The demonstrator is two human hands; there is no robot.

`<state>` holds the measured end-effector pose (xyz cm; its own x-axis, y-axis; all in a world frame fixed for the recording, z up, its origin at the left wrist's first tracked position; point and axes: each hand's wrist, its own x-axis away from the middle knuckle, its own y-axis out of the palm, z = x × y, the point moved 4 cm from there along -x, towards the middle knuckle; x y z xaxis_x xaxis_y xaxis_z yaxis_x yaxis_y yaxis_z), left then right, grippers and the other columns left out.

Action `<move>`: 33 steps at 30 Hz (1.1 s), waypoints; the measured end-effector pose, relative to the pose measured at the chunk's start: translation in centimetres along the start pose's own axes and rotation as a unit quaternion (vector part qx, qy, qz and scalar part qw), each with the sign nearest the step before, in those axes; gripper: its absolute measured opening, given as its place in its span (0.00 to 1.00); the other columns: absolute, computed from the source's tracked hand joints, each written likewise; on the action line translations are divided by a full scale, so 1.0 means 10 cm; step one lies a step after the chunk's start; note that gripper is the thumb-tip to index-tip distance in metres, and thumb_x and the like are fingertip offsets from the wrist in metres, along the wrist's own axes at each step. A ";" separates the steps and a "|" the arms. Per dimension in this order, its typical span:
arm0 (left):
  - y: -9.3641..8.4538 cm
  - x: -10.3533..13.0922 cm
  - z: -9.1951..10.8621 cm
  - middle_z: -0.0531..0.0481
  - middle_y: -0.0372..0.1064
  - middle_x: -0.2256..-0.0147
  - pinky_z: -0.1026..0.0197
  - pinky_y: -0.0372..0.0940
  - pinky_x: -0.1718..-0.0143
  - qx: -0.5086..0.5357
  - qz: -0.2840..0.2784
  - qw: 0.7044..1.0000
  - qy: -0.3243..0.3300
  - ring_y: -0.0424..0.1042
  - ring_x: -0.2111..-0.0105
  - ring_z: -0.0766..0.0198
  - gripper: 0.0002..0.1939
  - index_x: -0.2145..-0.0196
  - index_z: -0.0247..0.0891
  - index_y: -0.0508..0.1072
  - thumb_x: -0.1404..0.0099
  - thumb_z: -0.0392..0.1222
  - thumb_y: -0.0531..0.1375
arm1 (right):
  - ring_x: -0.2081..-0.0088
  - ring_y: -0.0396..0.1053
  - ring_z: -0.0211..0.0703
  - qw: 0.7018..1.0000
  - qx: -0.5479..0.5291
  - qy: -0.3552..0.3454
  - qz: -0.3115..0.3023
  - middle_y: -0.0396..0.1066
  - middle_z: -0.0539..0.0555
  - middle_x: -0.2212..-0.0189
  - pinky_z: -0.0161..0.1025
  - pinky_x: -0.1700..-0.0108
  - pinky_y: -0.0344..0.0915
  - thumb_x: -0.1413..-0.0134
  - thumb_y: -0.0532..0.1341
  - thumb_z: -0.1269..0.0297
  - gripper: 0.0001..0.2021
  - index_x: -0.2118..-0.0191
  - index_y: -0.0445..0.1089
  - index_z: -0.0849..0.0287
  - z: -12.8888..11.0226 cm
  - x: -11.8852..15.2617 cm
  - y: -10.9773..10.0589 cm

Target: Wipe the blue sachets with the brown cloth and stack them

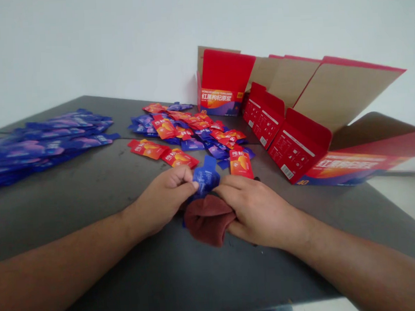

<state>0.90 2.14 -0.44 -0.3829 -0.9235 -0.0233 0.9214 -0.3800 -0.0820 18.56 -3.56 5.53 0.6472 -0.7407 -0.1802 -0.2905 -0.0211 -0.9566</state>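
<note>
Between thumb and fingers, my left hand (164,197) pinches the edge of a blue spouted pouch (205,179). A folded brown cloth (209,220) is gripped in my right hand (262,210), just below the pouch and against its lower part. The cloth and my right fingers hide the pouch's bottom end. Right behind my hands lie a red pouch (241,162) with orange fruit on it and two more red pouches (148,149) a little to the left.
A mixed heap of red and blue pouches (192,128) lies farther back on the dark table (147,279). Stacked blue pouches (50,143) cover the left side. Open red cartons (290,144) stand along the right, with another open carton (221,87) by the wall.
</note>
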 end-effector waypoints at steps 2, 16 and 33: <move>0.00 0.00 0.02 0.57 0.58 0.76 0.65 0.53 0.76 -0.002 0.011 1.000 0.004 0.56 0.78 0.69 0.11 0.71 0.40 0.62 0.34 0.44 0.60 | 0.58 0.68 0.47 0.999 0.008 0.027 0.018 0.70 0.55 0.60 0.42 0.56 0.66 0.47 0.62 0.70 0.09 0.59 0.67 0.58 0.00 0.00 0.00; -0.04 0.00 0.12 0.57 0.58 0.76 0.65 0.54 0.75 -0.086 0.045 0.995 0.027 0.57 0.76 0.68 0.12 0.73 0.39 0.62 0.35 0.44 0.61 | 0.56 0.68 0.49 1.000 0.014 -0.021 -0.003 0.71 0.56 0.59 0.44 0.53 0.66 0.41 0.62 0.65 0.09 0.56 0.69 0.59 -0.11 -0.01 0.06; 0.00 0.04 -0.04 0.57 0.64 0.76 0.66 0.57 0.75 -0.017 -0.049 0.998 -0.020 0.62 0.77 0.69 0.10 0.70 0.39 0.64 0.35 0.43 0.62 | 0.60 0.69 0.48 0.991 -0.012 0.074 0.114 0.70 0.54 0.63 0.42 0.59 0.65 0.50 0.62 0.72 0.09 0.62 0.66 0.57 0.29 -0.05 -0.14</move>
<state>0.75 1.75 -0.85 -0.4675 -0.8836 0.0268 0.8764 -0.4673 -0.1165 20.68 -1.18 6.29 0.4535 -0.8184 -0.3529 -0.4354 0.1421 -0.8890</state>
